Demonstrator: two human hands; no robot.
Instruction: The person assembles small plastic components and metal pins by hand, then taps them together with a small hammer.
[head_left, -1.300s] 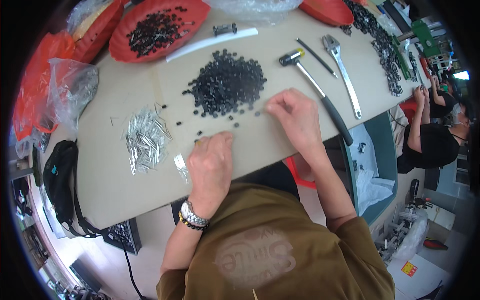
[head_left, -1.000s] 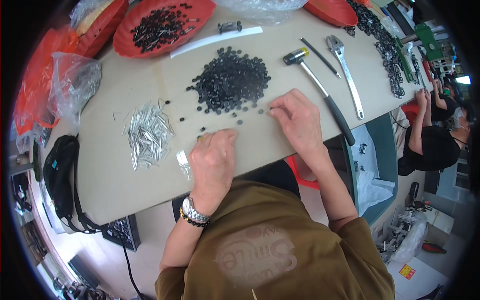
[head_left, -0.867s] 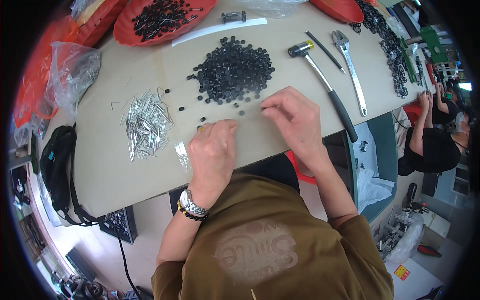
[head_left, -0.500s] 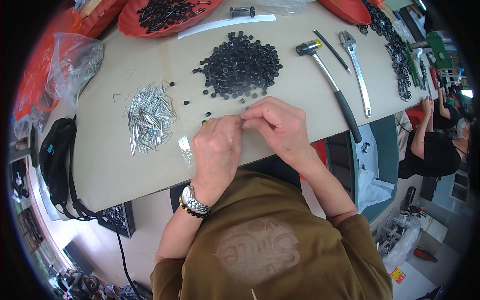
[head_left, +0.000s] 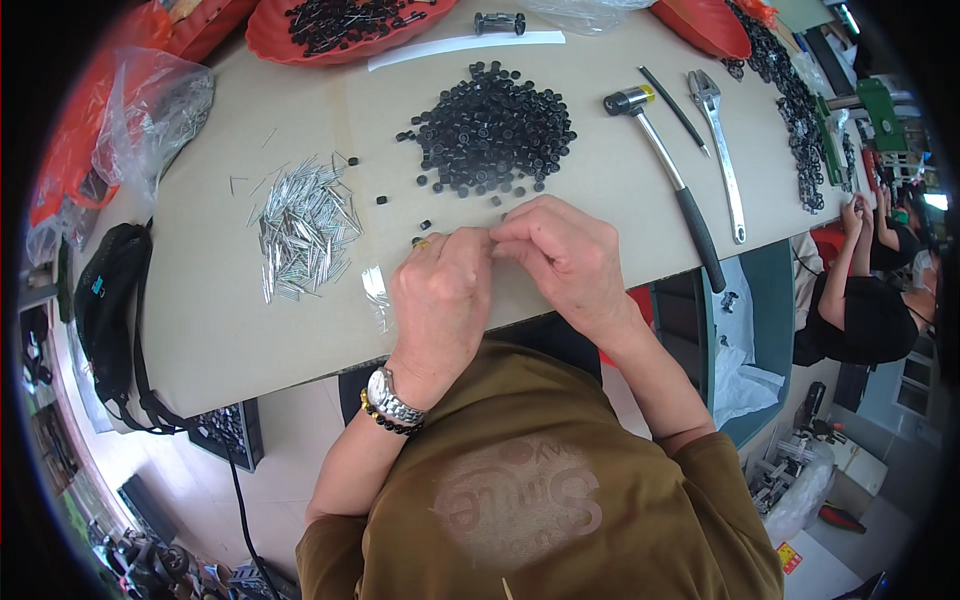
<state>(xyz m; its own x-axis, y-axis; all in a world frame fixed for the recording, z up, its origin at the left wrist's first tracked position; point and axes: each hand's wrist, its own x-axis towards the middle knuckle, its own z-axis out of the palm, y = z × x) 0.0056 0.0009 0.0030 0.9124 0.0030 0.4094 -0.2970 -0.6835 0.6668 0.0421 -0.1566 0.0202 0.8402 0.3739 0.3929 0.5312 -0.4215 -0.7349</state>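
My left hand (head_left: pixel 440 295) and my right hand (head_left: pixel 565 255) meet at the table's front edge, fingertips pinched together over one spot. What they pinch is too small to make out. Just beyond the fingers lies a heap of small black ring-shaped pieces (head_left: pixel 495 130), with a few strays (head_left: pixel 425 225) beside my left hand. A loose pile of thin metal pins (head_left: pixel 300 225) lies left of my left hand. A watch and a bead bracelet (head_left: pixel 392 405) are on my left wrist.
A hammer (head_left: pixel 670 180), a wrench (head_left: pixel 722 140) and a thin rod (head_left: pixel 673 108) lie to the right. Red trays (head_left: pixel 290 35) with black parts stand at the back. Plastic bags (head_left: pixel 150 100) and a black pouch (head_left: pixel 105 310) sit left. Another person (head_left: pixel 860 290) works at far right.
My right hand came back from the edge of the black heap and joined my left hand. Both hands now pinch together near the front edge.
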